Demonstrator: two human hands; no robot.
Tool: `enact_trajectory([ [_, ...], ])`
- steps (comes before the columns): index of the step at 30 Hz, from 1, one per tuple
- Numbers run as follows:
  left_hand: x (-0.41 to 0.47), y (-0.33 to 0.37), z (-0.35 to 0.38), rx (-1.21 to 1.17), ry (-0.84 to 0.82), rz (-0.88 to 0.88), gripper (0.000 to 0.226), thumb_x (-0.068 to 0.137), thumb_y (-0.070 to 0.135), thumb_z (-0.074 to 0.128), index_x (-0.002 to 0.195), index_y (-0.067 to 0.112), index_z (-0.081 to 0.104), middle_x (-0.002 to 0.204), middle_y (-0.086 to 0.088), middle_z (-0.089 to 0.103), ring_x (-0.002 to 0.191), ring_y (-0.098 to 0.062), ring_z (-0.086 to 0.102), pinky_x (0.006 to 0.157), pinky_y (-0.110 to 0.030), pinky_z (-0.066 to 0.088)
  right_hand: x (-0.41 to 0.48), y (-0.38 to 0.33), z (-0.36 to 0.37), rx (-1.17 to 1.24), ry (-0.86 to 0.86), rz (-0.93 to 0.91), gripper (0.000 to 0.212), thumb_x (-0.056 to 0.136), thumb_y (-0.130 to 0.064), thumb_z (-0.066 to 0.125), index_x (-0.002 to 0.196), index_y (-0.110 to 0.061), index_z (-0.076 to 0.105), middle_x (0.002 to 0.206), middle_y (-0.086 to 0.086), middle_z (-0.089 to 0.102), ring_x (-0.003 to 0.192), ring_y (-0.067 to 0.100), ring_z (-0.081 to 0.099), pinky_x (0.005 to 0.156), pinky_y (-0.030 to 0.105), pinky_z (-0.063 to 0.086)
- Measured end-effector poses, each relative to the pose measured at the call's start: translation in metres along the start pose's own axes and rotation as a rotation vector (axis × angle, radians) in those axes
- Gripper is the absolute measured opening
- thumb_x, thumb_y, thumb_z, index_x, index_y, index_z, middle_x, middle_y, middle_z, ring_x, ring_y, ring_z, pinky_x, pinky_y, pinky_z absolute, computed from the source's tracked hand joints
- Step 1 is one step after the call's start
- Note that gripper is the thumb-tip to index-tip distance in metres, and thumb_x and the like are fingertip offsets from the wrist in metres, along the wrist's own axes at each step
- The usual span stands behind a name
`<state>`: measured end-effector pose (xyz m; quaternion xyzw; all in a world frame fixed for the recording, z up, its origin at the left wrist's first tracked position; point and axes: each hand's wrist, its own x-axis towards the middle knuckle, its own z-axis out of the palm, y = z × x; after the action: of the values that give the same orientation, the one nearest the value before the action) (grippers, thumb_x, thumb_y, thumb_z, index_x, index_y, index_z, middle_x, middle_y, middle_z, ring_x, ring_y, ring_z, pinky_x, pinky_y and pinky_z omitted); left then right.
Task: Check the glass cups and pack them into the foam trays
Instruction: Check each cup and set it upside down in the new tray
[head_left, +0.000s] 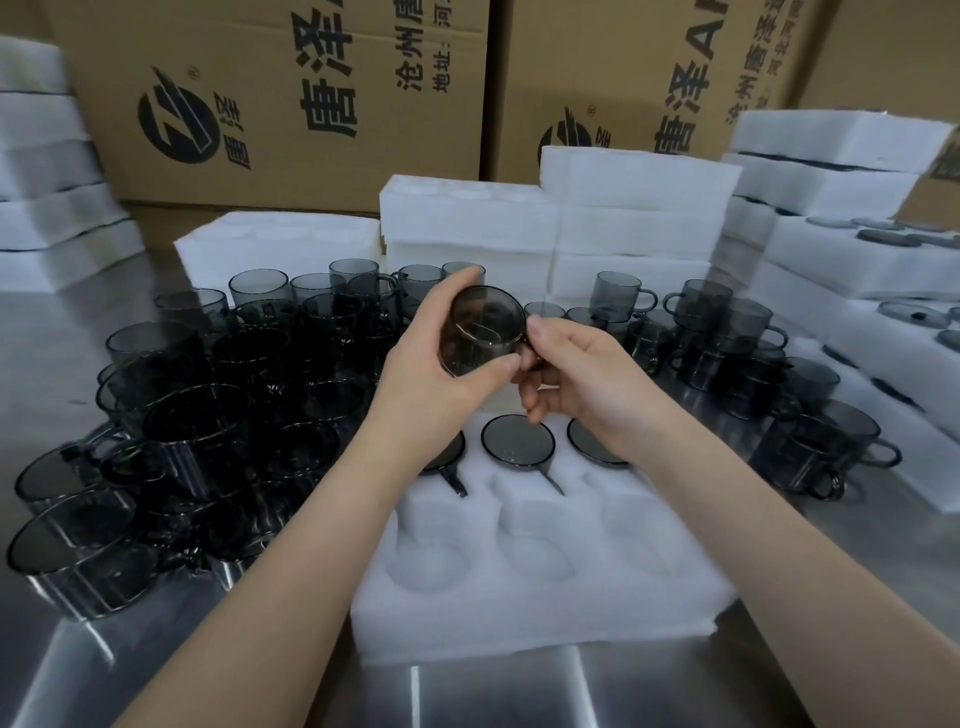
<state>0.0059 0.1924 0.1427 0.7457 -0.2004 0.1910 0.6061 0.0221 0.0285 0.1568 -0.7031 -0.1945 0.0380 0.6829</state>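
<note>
Over foam tray (545, 603), smoky rnd cup (483, 327)

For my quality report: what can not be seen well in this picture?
Head view:
- Handle of the held cup: mostly covered by the right hand.
- Left packed cup in the foam tray: half under the left forearm.
- Scratches or chips in the glass: too blurred.
- Print on the cartons: cut by top edge.

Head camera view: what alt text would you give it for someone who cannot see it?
A person's left hand and right hand hold a smoky glass cup over a white foam tray, whose far row already holds three cups. More loose cups crowd the steel table, with foam stacks and cardboard boxes behind.
</note>
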Motion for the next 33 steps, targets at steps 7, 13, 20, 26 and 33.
enact_trajectory([
  [7,0.0036,-0.0023,0.0014,-0.053,0.078,-0.079,0.046,0.073,0.031,0.072,0.116,0.031,0.058,0.101,0.018,0.07,0.101,-0.001,0.064,0.093,-0.032,0.051,-0.0017,-0.0019,0.0017,0.048,-0.073,-0.013,0.033,0.104,-0.02,0.035,0.075,-0.01,0.047,0.075,0.008,0.049,0.058,0.015,0.049,0.055,0.026,0.046],
  [13,0.004,-0.0023,0.001,-0.145,0.12,-0.196,0.046,0.075,0.057,0.063,0.103,0.022,0.063,0.105,-0.001,0.072,0.104,-0.021,0.067,0.099,-0.048,0.049,-0.0052,-0.0018,0.0038,0.099,-0.124,-0.131,0.02,0.089,-0.024,0.047,0.084,-0.006,0.055,0.074,0.009,0.051,0.057,0.013,0.051,0.054,0.026,0.049],
  [20,0.0044,-0.001,0.0014,0.005,0.099,-0.286,0.077,0.069,0.081,0.034,0.097,0.019,0.068,0.1,-0.006,0.072,0.101,-0.026,0.066,0.097,-0.05,0.048,-0.0047,0.0011,0.0046,0.038,-0.094,-0.233,0.017,0.087,-0.008,0.058,0.092,-0.015,0.072,0.063,-0.003,0.058,0.052,0.013,0.053,0.051,0.026,0.05],
  [26,0.0069,0.003,0.0016,0.004,-0.021,-0.313,0.087,0.064,0.084,0.036,0.105,0.013,0.067,0.106,-0.008,0.071,0.104,-0.027,0.066,0.098,-0.051,0.048,-0.0017,0.0013,0.0024,-0.051,0.019,-0.235,0.02,0.088,-0.023,0.059,0.079,-0.024,0.077,0.056,-0.002,0.05,0.049,0.014,0.047,0.049,0.026,0.045],
  [33,0.0058,-0.0032,0.0038,-0.108,0.03,-0.199,0.023,0.084,0.048,0.065,0.096,0.029,0.057,0.094,0.01,0.068,0.093,-0.009,0.065,0.085,-0.033,0.05,0.0015,-0.0024,-0.002,0.169,-0.096,-0.031,0.037,0.089,-0.034,0.049,0.059,-0.02,0.065,0.065,0.003,0.033,0.057,0.013,0.042,0.059,0.024,0.04],
])
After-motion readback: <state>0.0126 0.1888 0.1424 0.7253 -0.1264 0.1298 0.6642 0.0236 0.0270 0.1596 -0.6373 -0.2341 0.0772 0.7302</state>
